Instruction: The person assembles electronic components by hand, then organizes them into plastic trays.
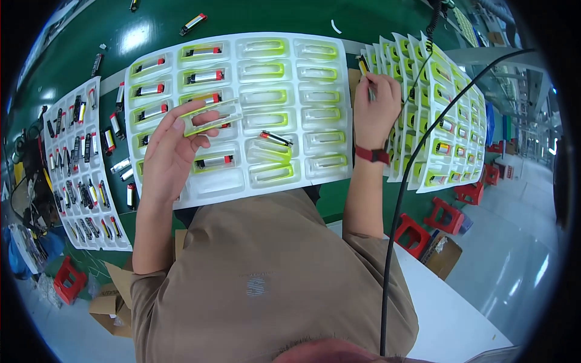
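My left hand (169, 148) pinches a see-through plastic case with yellow-green edges (212, 117), tilted above a white moulded tray (215, 181). In the tray's two left columns, most cases hold small battery assemblies with red ends; the cases in the two right columns show none. A loose dark stick-shaped assembly (276, 138) rests across the third column, beside a tilted yellow-green case (268, 152). Beyond the tray's right edge, my right hand (378, 100) has its fingers closed on a small yellow-and-black stick-shaped piece (363, 64). Its exact kind is not visible.
Several filled trays (445, 121) stand stacked on edge at the right. A black cable (404, 193) runs down in front of them. At the left lies another tray (59, 130) with many battery pieces, and loose batteries (109, 141) lie on the green table (163, 18).
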The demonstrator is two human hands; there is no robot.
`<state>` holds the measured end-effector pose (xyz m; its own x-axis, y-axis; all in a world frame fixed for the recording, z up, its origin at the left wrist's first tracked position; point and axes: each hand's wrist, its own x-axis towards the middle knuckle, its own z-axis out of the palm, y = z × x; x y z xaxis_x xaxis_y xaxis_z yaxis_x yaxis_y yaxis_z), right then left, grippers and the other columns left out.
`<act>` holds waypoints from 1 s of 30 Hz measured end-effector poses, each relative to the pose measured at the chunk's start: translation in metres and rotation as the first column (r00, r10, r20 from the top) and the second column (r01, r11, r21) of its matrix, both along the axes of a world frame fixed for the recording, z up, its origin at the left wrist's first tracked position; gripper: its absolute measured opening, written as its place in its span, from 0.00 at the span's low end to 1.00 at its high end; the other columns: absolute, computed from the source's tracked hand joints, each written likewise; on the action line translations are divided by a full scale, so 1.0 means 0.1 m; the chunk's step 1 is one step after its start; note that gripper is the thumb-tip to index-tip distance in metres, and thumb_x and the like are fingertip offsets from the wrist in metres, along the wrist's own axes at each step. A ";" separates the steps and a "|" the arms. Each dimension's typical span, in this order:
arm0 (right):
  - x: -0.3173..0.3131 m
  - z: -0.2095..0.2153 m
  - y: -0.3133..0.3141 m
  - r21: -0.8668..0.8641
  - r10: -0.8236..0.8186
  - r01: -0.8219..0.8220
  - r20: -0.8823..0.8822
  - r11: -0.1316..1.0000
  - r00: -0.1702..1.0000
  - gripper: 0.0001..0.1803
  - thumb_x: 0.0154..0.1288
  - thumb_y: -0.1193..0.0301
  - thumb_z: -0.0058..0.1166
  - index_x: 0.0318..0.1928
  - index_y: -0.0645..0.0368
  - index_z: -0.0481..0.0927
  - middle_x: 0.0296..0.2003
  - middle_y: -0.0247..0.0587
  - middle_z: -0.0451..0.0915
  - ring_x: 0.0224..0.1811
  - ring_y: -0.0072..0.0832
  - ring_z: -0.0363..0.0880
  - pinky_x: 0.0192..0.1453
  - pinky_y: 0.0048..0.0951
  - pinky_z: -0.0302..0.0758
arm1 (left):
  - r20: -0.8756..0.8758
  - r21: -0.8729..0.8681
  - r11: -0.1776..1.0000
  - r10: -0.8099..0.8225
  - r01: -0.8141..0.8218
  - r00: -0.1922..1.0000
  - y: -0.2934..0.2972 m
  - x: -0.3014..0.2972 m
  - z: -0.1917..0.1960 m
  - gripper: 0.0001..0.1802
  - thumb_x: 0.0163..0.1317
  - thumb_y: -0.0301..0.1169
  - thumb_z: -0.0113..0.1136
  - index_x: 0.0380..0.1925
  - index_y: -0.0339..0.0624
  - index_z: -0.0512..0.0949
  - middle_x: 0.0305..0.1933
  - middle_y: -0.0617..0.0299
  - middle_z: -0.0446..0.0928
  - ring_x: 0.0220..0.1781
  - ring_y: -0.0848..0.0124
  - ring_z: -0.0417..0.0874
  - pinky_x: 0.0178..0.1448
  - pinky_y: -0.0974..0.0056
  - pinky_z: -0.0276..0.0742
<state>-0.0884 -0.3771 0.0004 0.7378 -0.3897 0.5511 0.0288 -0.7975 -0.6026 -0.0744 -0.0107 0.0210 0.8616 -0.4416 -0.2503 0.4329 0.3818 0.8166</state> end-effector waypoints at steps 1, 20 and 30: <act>0.02 -0.07 -0.08 -0.263 -0.084 0.060 -0.079 0.963 0.993 0.05 0.66 0.77 0.61 0.41 0.63 0.83 0.43 0.47 0.80 0.40 0.44 0.83 0.44 0.39 0.81 | -0.003 0.003 1.000 -0.003 0.004 1.000 -0.02 -0.01 0.00 0.23 0.80 0.36 0.42 0.67 0.33 0.70 0.61 0.46 0.79 0.55 0.64 0.82 0.56 0.64 0.74; -0.37 0.19 0.94 -0.048 0.555 -0.659 -0.495 0.750 0.668 0.07 0.62 0.73 0.66 0.39 0.62 0.83 0.34 0.43 0.82 0.39 0.42 0.82 0.41 0.39 0.78 | 0.053 0.129 0.989 -0.076 0.068 0.996 -0.03 -0.08 -0.01 0.20 0.81 0.35 0.43 0.65 0.37 0.72 0.59 0.52 0.82 0.53 0.69 0.84 0.58 0.65 0.77; -0.25 0.61 0.86 0.138 0.594 -0.601 -0.433 0.787 0.678 0.14 0.64 0.81 0.59 0.50 0.62 0.80 0.34 0.40 0.82 0.29 0.32 0.84 0.36 0.28 0.81 | 0.022 0.065 0.991 -0.116 0.114 0.993 -0.15 -0.04 0.02 0.21 0.81 0.31 0.44 0.67 0.33 0.70 0.67 0.51 0.75 0.69 0.61 0.77 0.69 0.59 0.76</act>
<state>-0.1131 -0.2912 0.0618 0.9676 0.2232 0.1178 0.2443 -0.7108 -0.6596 -0.0782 -0.0257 0.0233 0.8123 -0.5221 -0.2599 0.4499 0.2775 0.8489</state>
